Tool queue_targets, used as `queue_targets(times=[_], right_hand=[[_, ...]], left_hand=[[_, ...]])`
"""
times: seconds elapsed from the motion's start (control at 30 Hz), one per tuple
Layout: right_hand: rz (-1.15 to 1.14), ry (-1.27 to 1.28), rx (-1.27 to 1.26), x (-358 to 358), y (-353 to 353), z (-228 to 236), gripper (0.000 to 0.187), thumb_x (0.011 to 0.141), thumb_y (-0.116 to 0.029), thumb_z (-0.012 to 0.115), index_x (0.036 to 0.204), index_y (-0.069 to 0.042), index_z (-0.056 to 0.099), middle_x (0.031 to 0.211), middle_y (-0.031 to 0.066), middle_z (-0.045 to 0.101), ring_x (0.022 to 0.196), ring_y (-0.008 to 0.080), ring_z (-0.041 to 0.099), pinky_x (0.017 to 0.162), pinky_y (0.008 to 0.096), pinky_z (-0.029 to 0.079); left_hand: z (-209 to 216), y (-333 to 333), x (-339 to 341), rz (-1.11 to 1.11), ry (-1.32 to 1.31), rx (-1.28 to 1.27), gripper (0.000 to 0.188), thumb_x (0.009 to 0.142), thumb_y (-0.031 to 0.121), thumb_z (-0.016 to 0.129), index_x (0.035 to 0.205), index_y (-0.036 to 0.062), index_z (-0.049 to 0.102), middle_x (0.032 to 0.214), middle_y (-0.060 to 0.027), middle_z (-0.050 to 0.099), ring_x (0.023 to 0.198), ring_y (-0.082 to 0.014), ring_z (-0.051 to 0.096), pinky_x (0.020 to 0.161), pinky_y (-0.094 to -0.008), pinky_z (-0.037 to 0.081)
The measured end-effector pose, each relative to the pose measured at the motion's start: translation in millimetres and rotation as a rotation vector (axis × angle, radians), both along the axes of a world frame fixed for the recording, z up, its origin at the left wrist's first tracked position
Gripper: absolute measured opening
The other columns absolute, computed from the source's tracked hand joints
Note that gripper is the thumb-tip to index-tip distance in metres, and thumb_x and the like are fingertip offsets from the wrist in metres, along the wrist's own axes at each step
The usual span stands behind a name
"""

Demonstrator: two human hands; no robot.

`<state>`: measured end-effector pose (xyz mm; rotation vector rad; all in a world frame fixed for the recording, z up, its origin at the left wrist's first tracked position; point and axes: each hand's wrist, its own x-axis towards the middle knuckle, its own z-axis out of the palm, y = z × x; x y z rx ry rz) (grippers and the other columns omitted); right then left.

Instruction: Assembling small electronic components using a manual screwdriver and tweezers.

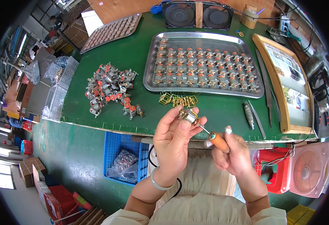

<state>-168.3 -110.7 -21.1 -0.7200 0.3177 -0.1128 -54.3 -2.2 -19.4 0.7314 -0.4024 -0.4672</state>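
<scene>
My left hand (175, 140) holds a small silver cylindrical component (187, 116) upright between thumb and fingers, just above the table's near edge. A thin yellow frame shows around its top. My right hand (232, 152) is closed around the orange handle of a screwdriver-like tool (219, 142). Its thin metal shaft slants up to the left and reaches the component's side; the exact contact is hidden by my fingers. White covering shows on a right fingertip. Just beyond my left hand lie several yellow wire-like frames (177, 100).
A metal tray (205, 35) of similar orange-capped components sits on the green table (134, 48). Left of it is a loose pile of them (110, 88), with another filled tray (112, 33) farther back. Tweezers (257, 120), a wood-framed board (290, 82) and twin fans (198, 15) stand around.
</scene>
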Motion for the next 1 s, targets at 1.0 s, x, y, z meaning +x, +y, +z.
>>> queue_targets(times=[1.0], right_hand=[[-0.212,-0.268,-1.17,52,-50,50,0.039,0.085,-0.003,0.051,0.122,0.002,0.039,0.11,0.0189,0.053,0.092,0.0198,0.055,0.083,0.0326,0.045]], left_hand=[[-14,-3,41,-0.264,-0.636,0.56,0.026,0.079,0.002,0.061,0.105,-0.001,0.059,0.094,-0.0107,0.064,0.081,-0.0136,0.063,0.072,-0.026,0.053]])
